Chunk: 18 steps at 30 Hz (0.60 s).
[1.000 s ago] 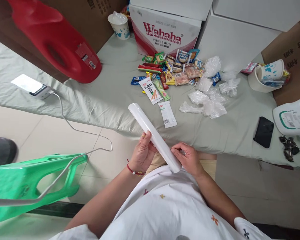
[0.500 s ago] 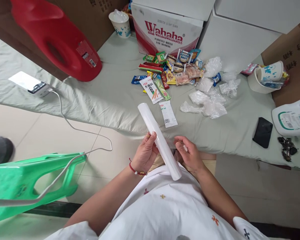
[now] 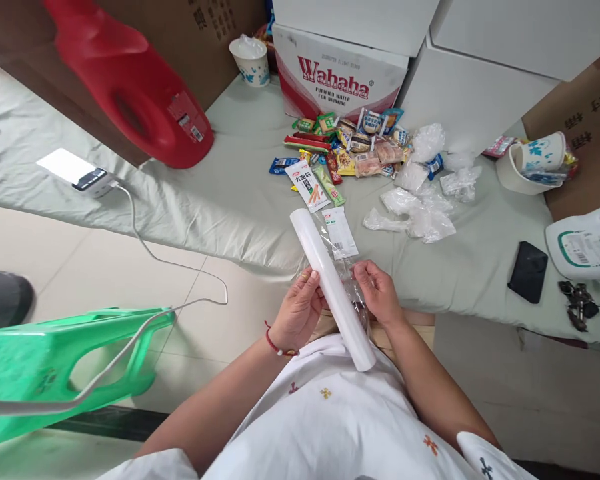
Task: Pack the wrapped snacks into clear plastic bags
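My left hand (image 3: 304,303) is wrapped around the middle of a white roll of plastic wrap (image 3: 333,287), which slants from upper left to lower right above my lap. A clear sheet of film (image 3: 354,290) hangs off the roll's right side. My right hand (image 3: 379,291) pinches the edge of that film between thumb and fingers. Just beyond the roll, a small white packet (image 3: 341,233) lies on the green cloth (image 3: 230,200), partly behind the film. Past it are a white snack packet (image 3: 307,185) and a green packet (image 3: 330,187).
Behind lie several wrapped snacks (image 3: 360,143) and crumpled clear plastic (image 3: 420,210) against a Wahaha box (image 3: 340,80). A red jug (image 3: 145,100) and corded white device (image 3: 80,173) stand left. At right are paper cups (image 3: 523,167), a black phone (image 3: 528,272), keys (image 3: 579,303) and a white jug (image 3: 585,240).
My right hand has closed on the film's edge and drawn a clear sheet out from the roll to the right. The view has shifted slightly.
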Available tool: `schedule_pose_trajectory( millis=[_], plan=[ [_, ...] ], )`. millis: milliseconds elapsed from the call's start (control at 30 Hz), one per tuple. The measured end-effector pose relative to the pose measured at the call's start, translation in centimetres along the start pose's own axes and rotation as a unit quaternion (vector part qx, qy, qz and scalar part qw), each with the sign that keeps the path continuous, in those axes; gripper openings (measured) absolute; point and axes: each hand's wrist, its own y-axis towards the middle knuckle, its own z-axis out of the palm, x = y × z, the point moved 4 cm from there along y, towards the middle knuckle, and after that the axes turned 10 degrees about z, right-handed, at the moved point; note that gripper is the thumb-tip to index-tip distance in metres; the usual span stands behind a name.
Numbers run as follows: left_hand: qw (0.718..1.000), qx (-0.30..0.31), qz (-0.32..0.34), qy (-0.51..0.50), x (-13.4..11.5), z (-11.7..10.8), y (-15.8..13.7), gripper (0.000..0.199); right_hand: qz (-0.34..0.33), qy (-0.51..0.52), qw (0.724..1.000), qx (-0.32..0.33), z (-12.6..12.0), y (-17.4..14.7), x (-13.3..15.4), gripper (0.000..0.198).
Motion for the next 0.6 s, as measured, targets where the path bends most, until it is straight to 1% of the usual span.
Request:
schedule_pose_trajectory(
  millis=[100, 167, 233, 300, 367, 400, 467, 533, 600],
  plan=[
    [1.000, 0.017, -0.008, -0.006, 0.2, 0.4, 0.0, 0.031, -0.013, -0.012, 1.000, 0.014, 0.1, 0.1, 1.1, 0.043],
    [0.999, 0.025, -0.032, -0.024, 0.6, 0.8, 0.2, 0.033, -0.033, -0.039, 0.999, -0.014, 0.2, 0.1, 2.0, 0.038],
    [0.998, 0.022, -0.052, -0.040, 1.1, 1.2, 0.6, 0.042, -0.074, -0.087, 0.993, -0.040, 0.4, -0.1, 3.2, 0.038],
    [0.998, 0.001, -0.039, -0.042, 1.4, 1.5, 1.1, 0.046, -0.122, -0.147, 0.981, -0.031, 0.8, -0.5, 4.6, 0.036],
    [0.999, -0.021, -0.007, -0.029, 1.4, 1.7, 1.8, 0.041, -0.156, -0.193, 0.969, -0.009, 0.8, -1.0, 6.0, 0.037],
    [0.999, -0.024, 0.000, -0.022, 1.3, 1.8, 2.1, 0.037, -0.167, -0.204, 0.965, -0.007, 0.5, -1.1, 6.8, 0.037],
    [1.000, -0.005, -0.007, -0.022, 1.1, 1.7, 2.6, 0.034, -0.184, -0.201, 0.962, -0.028, -0.9, -1.3, 8.3, 0.036],
    [0.997, 0.036, -0.029, -0.055, 0.6, 1.6, 2.7, 0.036, -0.189, -0.179, 0.963, -0.061, -2.8, -1.3, 9.6, 0.034],
    [0.991, 0.075, -0.052, -0.102, 0.2, 1.6, 2.5, 0.043, -0.178, -0.152, 0.969, -0.084, -4.3, -1.2, 10.6, 0.033]
  ],
)
